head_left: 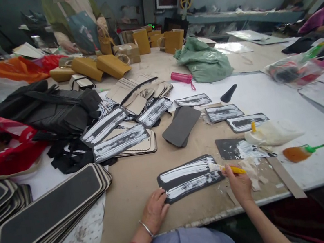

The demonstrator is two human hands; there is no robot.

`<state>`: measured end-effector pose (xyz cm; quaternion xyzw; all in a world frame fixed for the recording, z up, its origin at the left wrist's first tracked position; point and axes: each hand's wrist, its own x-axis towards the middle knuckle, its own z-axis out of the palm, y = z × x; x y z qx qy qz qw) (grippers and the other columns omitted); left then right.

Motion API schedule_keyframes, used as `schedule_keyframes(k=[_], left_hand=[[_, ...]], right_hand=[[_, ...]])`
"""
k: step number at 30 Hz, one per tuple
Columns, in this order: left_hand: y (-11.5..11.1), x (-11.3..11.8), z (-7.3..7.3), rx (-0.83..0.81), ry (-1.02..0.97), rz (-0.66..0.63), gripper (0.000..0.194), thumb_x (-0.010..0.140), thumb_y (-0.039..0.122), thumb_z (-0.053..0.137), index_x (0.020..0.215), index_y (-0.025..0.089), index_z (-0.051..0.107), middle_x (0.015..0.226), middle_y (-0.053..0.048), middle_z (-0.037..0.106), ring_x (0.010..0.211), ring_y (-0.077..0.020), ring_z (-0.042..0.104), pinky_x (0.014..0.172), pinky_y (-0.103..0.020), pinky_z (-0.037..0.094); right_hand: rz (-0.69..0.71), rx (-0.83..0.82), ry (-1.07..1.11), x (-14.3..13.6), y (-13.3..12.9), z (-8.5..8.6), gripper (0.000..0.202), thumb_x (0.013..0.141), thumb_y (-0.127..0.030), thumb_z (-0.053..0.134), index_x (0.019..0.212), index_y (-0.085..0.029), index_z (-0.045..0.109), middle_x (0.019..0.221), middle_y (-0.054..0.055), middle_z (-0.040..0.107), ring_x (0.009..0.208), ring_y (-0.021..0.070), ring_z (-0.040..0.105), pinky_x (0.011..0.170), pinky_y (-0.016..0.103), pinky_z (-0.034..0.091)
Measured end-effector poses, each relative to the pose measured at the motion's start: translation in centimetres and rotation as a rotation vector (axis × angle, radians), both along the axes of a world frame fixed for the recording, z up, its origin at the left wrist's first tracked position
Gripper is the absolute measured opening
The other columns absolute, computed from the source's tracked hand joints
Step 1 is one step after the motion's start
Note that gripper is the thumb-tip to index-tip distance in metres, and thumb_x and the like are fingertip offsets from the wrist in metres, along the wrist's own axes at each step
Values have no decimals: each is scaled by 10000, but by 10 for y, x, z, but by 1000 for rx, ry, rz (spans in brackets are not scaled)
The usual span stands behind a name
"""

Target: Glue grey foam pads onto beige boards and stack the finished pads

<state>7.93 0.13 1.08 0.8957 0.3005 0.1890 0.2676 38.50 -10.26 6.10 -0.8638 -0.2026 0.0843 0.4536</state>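
A dark panel with two broad streaks of white paste lies on brown board near the table's front edge. My right hand is closed on the yellow handle of a brush, whose pale tip touches the panel's upper right part. At the panel's lower left corner rests my left hand, fingers spread, touching its edge. To the right, a small dark plate carries white paste beside a clear bag of pale paste and an orange bottle with a green nozzle.
Stacked long dark panels lie at left. Pasted panels and plain grey ones lie beyond the brown board. A green bag, pink pouch and brown boxes sit farther back. A person stands across the table.
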Motion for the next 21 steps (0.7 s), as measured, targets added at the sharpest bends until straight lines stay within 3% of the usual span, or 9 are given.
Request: schedule_keyframes(k=[3, 7, 11, 13, 17, 21], left_hand=[[-1, 1, -1, 9, 5, 7, 249, 747, 136, 544, 987, 190, 586, 1071, -108, 605, 1030, -235, 568, 858, -423, 511], [-8, 7, 1, -36, 1, 84, 250, 713, 106, 557, 949, 179, 594, 1051, -108, 607, 1008, -240, 569, 867, -447, 497], [-17, 16, 6, -221, -114, 328, 245, 761, 117, 478, 960, 189, 601, 986, -96, 612, 942, -211, 584, 844, -435, 498], [-18, 19, 9, -404, -168, 486, 243, 773, 121, 452, 949, 179, 610, 954, -92, 623, 911, -198, 588, 847, -423, 489], [-14, 26, 8, -860, -217, 737, 210, 762, 115, 457, 894, 155, 616, 858, -67, 656, 797, -159, 606, 772, -344, 509], [-10, 31, 3, -1008, -252, 797, 163, 758, 110, 471, 821, 131, 619, 691, -32, 651, 615, -109, 602, 587, -223, 506]], right_hand=[[-23, -92, -31, 18, -13, 2, 492, 697, -647, 465, 764, -176, 591, 602, 72, 655, 667, 269, 647, 664, 362, 471], [18, -81, -99, 18, -19, 9, 483, 720, -630, 461, 803, -173, 590, 675, 79, 660, 695, 251, 638, 680, 347, 468], [130, -53, -290, -3, -16, 24, 490, 733, -636, 453, 795, -175, 609, 783, 97, 655, 755, 243, 613, 730, 360, 461], [214, -16, -282, -21, -10, 30, 464, 733, -624, 473, 788, -186, 614, 797, 89, 650, 769, 235, 607, 746, 364, 462], [363, 94, 98, -69, 12, 30, 383, 724, -569, 545, 809, -201, 606, 767, 56, 655, 706, 215, 628, 684, 348, 503], [341, 190, 492, -103, 35, 13, 363, 695, -527, 606, 821, -187, 583, 700, 29, 655, 638, 214, 644, 619, 344, 542]])
